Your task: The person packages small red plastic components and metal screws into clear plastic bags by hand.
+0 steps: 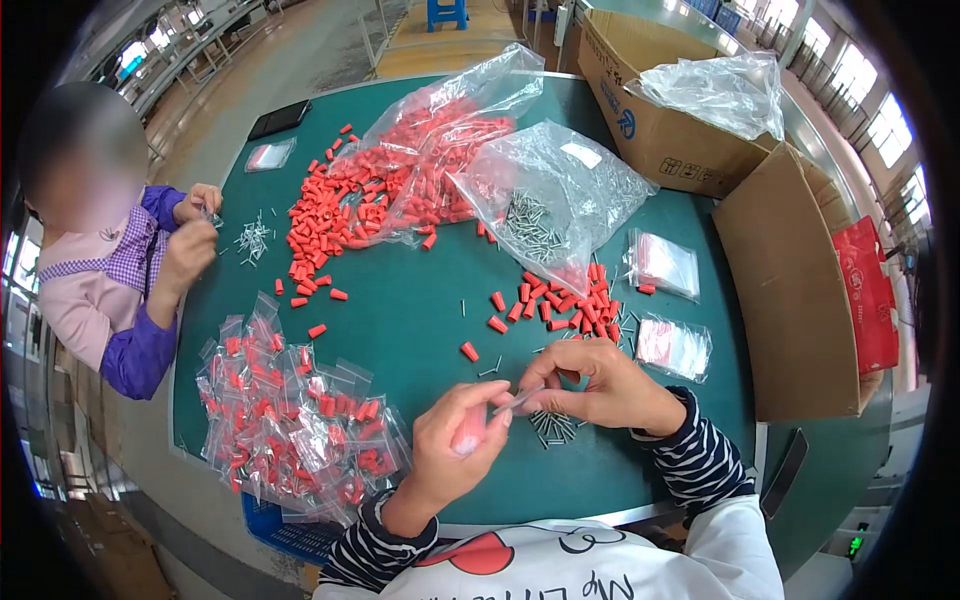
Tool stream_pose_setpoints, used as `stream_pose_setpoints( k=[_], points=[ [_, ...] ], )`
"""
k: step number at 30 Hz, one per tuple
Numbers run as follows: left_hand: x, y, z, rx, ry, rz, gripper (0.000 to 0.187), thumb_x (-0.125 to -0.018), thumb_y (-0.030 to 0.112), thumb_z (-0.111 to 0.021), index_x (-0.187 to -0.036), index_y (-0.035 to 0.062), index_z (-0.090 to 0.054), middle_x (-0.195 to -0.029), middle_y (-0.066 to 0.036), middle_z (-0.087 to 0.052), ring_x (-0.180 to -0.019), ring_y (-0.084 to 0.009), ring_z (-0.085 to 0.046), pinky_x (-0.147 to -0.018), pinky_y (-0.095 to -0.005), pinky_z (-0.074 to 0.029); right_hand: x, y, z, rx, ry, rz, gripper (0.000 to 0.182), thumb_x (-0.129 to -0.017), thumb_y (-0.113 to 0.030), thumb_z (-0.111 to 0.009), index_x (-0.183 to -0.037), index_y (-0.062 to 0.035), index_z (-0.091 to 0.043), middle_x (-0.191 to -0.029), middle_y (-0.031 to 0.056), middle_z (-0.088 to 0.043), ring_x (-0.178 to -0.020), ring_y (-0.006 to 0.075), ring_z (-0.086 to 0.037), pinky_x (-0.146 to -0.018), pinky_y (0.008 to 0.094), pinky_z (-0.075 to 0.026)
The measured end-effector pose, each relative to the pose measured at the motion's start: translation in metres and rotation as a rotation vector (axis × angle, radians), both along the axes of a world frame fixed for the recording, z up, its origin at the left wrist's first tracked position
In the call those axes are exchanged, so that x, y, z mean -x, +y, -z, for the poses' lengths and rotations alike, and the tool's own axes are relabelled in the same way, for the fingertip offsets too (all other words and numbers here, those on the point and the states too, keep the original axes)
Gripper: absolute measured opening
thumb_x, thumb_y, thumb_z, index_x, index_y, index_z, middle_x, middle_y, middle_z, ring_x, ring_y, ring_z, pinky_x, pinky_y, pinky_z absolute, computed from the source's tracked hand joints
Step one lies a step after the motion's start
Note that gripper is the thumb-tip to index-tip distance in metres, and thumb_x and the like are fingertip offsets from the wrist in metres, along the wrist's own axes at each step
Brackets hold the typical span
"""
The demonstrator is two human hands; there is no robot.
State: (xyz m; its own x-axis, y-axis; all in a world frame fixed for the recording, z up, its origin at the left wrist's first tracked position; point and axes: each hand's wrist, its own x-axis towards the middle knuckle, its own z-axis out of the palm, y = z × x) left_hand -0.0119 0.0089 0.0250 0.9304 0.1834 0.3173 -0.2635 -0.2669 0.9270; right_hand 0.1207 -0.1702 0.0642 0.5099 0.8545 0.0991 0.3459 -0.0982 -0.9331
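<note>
Head view: left hand (455, 440) is closed around a small clear bag (470, 430) with red pieces inside, held just above the green table (400, 300). Right hand (600, 385) pinches narrow at the bag's mouth, fingertips (530, 385) on its edge; can't tell whether it grips a screw. Loose metal screws (555, 425) lie directly under the hands, touching the table. Red plastic plugs (560, 300) sit just beyond the right hand. Filled packets (290, 420) are piled left of the left hand. A large open bag of plugs (430, 160) lies at the far side. A co-worker's hands (195, 225) work at the left edge, well apart.
</note>
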Motion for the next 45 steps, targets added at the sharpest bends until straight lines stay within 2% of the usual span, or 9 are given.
stream_pose_setpoints(
  k=[10,22,26,29,34,37,40,43,45],
  points=[
    [-0.006,0.004,0.0,-0.087,0.003,-0.109,0.014,-0.084,-0.001,-0.074,-0.096,0.0003,-0.068,-0.093,-0.01,-0.068,-0.081,-0.0168,-0.065,-0.07,-0.0282,-0.05,0.003,0.002,-0.002,0.02,-0.008,0.069,0.012,-0.088,-0.01,-0.073,-0.093,-0.001,-0.069,-0.077,0.0058,-0.068,-0.073,0.0149,-0.064,-0.066,0.0294,-0.048],
    [-0.007,0.001,-0.005,0.043,-0.083,-0.149,0.012,-0.084,-0.001,-0.074,-0.093,0.0008,-0.067,-0.09,-0.011,-0.066,-0.078,-0.0219,-0.065,-0.069,-0.0318,-0.051,0.018,0.013,-0.016,0.056,-0.337,0.157,0.009,-0.081,0.002,-0.071,-0.086,-0.001,-0.063,-0.083,0.0103,-0.064,-0.077,0.0269,-0.062,-0.072,0.0352,-0.047],
    [-0.004,0.006,0.006,0.104,-0.094,-0.057,0.016,-0.086,0.004,-0.075,-0.099,0.0013,-0.066,-0.09,-0.01,-0.064,-0.078,-0.0203,-0.064,-0.068,-0.0316,-0.051,0.029,0.019,-0.019,0.064,-0.285,0.173,0.011,-0.081,0.003,-0.071,-0.085,-0.0004,-0.062,-0.083,0.0101,-0.064,-0.075,0.026,-0.06,-0.068,0.0342,-0.046],
    [-0.006,-0.002,0.007,0.104,-0.066,-0.153,0.018,-0.086,0.007,-0.075,-0.099,0.0009,-0.065,-0.09,-0.011,-0.064,-0.077,-0.0225,-0.065,-0.068,-0.0325,-0.052,0.027,0.027,-0.021,0.014,-0.332,0.273,0.008,-0.087,0.002,-0.067,-0.089,0.0004,-0.059,-0.079,0.0069,-0.06,-0.068,0.0163,-0.056,-0.061,0.0276,-0.044],
    [0.0,-0.006,0.018,-0.257,0.05,-0.066,0.023,-0.088,0.014,-0.069,-0.106,0.0017,-0.061,-0.098,-0.015,-0.065,-0.087,-0.0329,-0.066,-0.072,-0.0407,-0.053,0.019,0.055,-0.038,-0.12,-0.105,0.421,0.006,-0.092,0.001,-0.065,-0.092,0.0021,-0.059,-0.076,0.0028,-0.057,-0.064,0.0068,-0.049,-0.059,0.0215,-0.04],
    [0.002,-0.034,0.029,-0.376,-0.12,-0.029,0.023,-0.085,0.017,-0.067,-0.101,0.0018,-0.062,-0.094,-0.015,-0.065,-0.086,-0.0342,-0.065,-0.07,-0.0462,-0.052,0.036,0.084,-0.052,-0.155,-0.338,0.097,0.018,-0.089,-0.005,-0.07,-0.103,0.0008,-0.062,-0.09,0.0084,-0.063,-0.076,0.0152,-0.06,-0.066,0.0278,-0.048],
    [0.006,-0.067,0.044,-0.153,-0.225,-0.076,0.021,-0.082,0.018,-0.067,-0.095,0.0016,-0.063,-0.092,-0.015,-0.065,-0.087,-0.0327,-0.065,-0.07,-0.0467,-0.052,0.06,0.12,-0.073,-0.026,-0.48,-0.343,0.062,-0.081,-0.021,-0.08,-0.134,-0.0053,-0.053,-0.122,0.0189,-0.059,-0.104,0.0312,-0.063,-0.081,0.0389,-0.054],
    [0.015,-0.086,0.045,-0.042,-0.066,0.177,0.021,-0.079,0.019,-0.069,-0.09,0.0025,-0.063,-0.092,-0.014,-0.063,-0.085,-0.0322,-0.065,-0.073,-0.0458,-0.052,0.055,0.14,-0.037,0.294,-0.798,-0.541,0.111,-0.066,-0.051,-0.085,-0.153,-0.011,-0.029,-0.148,0.0246,-0.036,-0.12,0.0405,-0.055,-0.086,0.0435,-0.054],
    [0.014,-0.09,0.059,-0.315,-0.073,0.415,0.023,-0.078,0.021,-0.069,-0.091,0.0033,-0.061,-0.097,-0.014,-0.062,-0.085,-0.0326,-0.063,-0.077,-0.0453,-0.053,0.049,0.154,-0.005,0.375,-0.854,-0.613,0.121,-0.061,-0.058,-0.084,-0.156,-0.0123,-0.023,-0.151,0.0276,-0.03,-0.128,0.0457,-0.047,-0.092,0.0475,-0.052]
  ],
)
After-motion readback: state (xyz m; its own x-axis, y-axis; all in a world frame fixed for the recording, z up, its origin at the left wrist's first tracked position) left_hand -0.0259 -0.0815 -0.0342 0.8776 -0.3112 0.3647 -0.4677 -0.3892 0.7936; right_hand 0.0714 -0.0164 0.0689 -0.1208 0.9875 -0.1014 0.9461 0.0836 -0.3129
